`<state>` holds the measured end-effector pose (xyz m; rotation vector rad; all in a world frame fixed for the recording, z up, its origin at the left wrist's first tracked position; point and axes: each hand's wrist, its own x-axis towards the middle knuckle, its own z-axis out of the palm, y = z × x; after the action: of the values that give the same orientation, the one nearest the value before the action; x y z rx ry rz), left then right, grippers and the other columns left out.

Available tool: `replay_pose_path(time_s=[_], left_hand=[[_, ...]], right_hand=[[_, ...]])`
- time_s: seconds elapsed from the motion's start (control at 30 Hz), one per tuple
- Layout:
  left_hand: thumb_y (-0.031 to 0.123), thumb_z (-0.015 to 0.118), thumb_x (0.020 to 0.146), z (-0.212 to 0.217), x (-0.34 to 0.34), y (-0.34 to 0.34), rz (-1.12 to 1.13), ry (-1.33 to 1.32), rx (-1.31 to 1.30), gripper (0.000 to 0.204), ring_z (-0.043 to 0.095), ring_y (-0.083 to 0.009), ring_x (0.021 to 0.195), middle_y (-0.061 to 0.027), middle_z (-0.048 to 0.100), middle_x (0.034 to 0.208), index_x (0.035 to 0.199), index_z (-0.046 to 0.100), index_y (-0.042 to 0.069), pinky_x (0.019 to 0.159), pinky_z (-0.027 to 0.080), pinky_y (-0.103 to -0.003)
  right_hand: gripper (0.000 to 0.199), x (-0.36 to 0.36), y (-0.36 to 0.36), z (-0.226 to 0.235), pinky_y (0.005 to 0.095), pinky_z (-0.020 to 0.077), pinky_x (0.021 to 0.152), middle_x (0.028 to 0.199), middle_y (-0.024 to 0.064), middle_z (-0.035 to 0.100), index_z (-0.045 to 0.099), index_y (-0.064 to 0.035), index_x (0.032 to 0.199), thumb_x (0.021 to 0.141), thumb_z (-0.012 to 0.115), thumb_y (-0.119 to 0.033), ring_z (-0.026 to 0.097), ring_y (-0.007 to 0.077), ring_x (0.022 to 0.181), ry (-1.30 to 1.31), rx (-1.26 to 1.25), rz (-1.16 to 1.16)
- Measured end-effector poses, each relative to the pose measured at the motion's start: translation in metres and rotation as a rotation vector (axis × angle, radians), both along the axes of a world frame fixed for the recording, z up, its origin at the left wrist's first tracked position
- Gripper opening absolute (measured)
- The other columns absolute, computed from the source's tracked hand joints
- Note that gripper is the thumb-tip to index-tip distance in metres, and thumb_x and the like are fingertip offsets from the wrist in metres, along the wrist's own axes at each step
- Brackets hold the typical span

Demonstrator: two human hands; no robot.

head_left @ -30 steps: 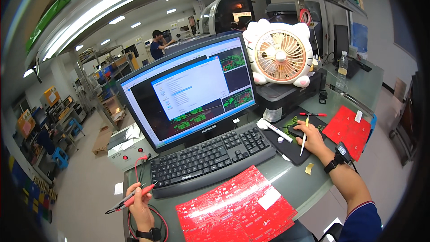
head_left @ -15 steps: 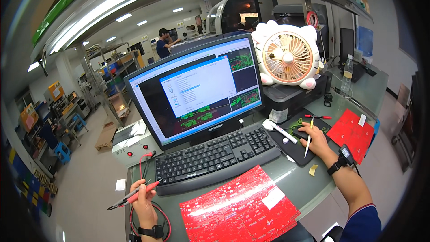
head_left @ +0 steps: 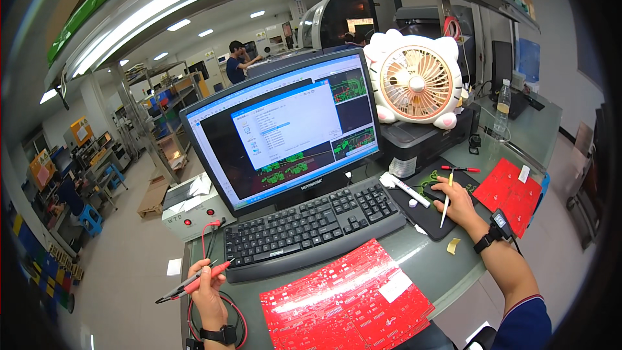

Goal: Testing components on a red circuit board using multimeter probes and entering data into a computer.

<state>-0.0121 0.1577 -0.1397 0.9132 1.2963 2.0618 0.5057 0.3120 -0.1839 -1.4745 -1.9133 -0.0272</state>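
Red probe (head_left: 191, 283) pinched in left hand (head_left: 206, 290) left of keyboard (head_left: 311, 227); light, stiff, grip insulated shaft. Right hand (head_left: 459, 202) cups mouse, fingers curled.

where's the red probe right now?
In the head view the red probe is at lower left, held in the left hand, just left of the black keyboard and above the big red circuit board.

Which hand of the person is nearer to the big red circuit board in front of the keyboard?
Left. The left hand, holding red and black probes, is just beside the red circuit board; the right hand is farther, on the mouse pad.
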Motion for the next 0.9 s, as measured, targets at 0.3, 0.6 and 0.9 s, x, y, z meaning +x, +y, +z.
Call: replay_pose_path(time_s=[0.3, 0.6, 0.9], left_hand=[[0.014, 0.054, 0.092, -0.0012, -0.0003, 0.0004, 0.002, -0.005, 0.005, 0.019, 0.058, -0.0109, 0.066, -0.0061, 0.061, 0.085, 0.107, 0.055, 0.003, 0.064, 0.049, -0.023], [0.019, 0.055, 0.092, -0.0022, -0.0017, -0.0002, 0.000, 0.018, -0.010, 0.021, 0.056, -0.0082, 0.066, -0.0032, 0.062, 0.081, 0.109, 0.054, 0.006, 0.065, 0.046, -0.020], [0.018, 0.054, 0.092, -0.0032, -0.0016, 0.0009, 0.001, 0.016, -0.009, 0.020, 0.056, -0.0082, 0.067, -0.0033, 0.060, 0.082, 0.108, 0.054, 0.007, 0.064, 0.047, -0.019]], right_hand=[[0.040, 0.0013, 0.0007, -0.0010, 0.0400, 0.0403, 0.094, 0.129, 0.0073, 0.054, 0.060, -0.0161, 0.110, 0.072, 0.072, -0.017, 0.050, 0.0284, 0.117, -0.006, 0.013, 0.003], [0.039, 0.0027, 0.0036, -0.0041, 0.0411, 0.0397, 0.096, 0.129, 0.0075, 0.053, 0.059, -0.0164, 0.111, 0.073, 0.070, -0.014, 0.048, 0.0293, 0.118, 0.012, 0.012, 0.003], [0.039, 0.0059, 0.0048, -0.0068, 0.0417, 0.0397, 0.097, 0.129, 0.0094, 0.053, 0.059, -0.0161, 0.110, 0.073, 0.071, -0.014, 0.048, 0.0308, 0.118, 0.016, 0.028, 0.009]])
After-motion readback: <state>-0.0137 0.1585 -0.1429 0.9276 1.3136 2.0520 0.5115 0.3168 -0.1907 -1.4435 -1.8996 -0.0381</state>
